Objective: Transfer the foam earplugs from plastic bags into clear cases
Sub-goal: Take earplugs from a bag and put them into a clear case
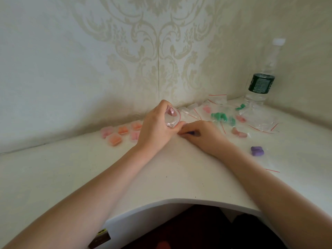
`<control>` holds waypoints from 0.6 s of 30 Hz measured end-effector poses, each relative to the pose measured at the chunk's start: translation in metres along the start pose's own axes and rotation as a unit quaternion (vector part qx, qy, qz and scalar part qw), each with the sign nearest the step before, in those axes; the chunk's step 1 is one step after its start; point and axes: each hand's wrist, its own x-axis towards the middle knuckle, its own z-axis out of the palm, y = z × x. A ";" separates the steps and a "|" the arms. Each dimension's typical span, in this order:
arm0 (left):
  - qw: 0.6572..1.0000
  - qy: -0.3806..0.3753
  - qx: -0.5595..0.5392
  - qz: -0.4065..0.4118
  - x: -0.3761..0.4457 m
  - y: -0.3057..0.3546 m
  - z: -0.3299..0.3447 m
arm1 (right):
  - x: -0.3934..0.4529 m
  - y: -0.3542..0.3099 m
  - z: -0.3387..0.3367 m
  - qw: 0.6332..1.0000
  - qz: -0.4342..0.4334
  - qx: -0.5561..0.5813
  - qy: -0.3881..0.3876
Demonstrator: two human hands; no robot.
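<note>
Two bare hands meet over the smooth white desk (170, 177). The left hand (156, 128) grips a crinkly clear plastic bag (172, 118) with a red seal strip, raised off the desk. Just beside it, the right hand (201, 134) rests low, its curled fingers pinching a soft purple earplug (190, 133) against the desk.

**Domestic room, corner desk**

Probably a home: damask-patterned wallpaper (158, 51) covers both walls meeting at a corner, above a white curved-front desk (161, 177). A water bottle (261, 81) stands at the desk's far right.
</note>
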 end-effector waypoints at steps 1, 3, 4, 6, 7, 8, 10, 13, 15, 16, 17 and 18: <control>1.000 0.000 -0.001 0.003 0.000 0.000 0.000 | 0.002 0.002 -0.001 1.000 0.015 -0.006 0.022; 1.000 0.002 -0.009 0.007 0.000 0.000 -0.001 | 0.003 0.003 -0.003 0.997 0.030 -0.019 0.063; 1.000 0.005 -0.008 0.007 0.000 0.000 -0.001 | 0.003 0.001 -0.004 0.995 0.027 -0.017 0.093; 1.000 0.007 0.014 0.012 0.001 0.000 -0.001 | -0.001 -0.011 -0.007 0.981 0.023 0.060 0.182; 0.999 0.005 0.038 0.020 0.001 -0.002 -0.001 | -0.004 -0.020 -0.010 0.966 0.024 0.133 0.219; 0.997 0.002 0.068 0.030 0.002 -0.003 -0.002 | -0.006 -0.029 -0.014 0.952 0.020 0.203 0.229; 0.990 -0.005 0.126 0.056 0.002 -0.006 -0.003 | -0.010 -0.043 -0.016 0.953 -0.009 0.248 0.174; 0.975 -0.013 0.200 0.101 0.002 -0.007 -0.003 | -0.011 -0.049 -0.007 0.985 -0.092 0.128 0.070; 0.967 -0.043 0.217 0.125 0.002 -0.006 -0.001 | -0.010 -0.045 -0.002 0.988 -0.126 0.088 0.022; 0.964 -0.064 0.218 0.137 0.002 -0.006 -0.001 | -0.009 -0.043 -0.001 0.990 -0.119 0.079 0.005; 0.961 -0.082 0.219 0.151 0.002 -0.007 -0.001 | -0.008 -0.039 0.001 0.992 -0.109 0.057 -0.003; 0.957 -0.102 0.220 0.158 0.001 -0.008 -0.001 | -0.007 -0.037 0.003 0.994 -0.106 0.028 -0.009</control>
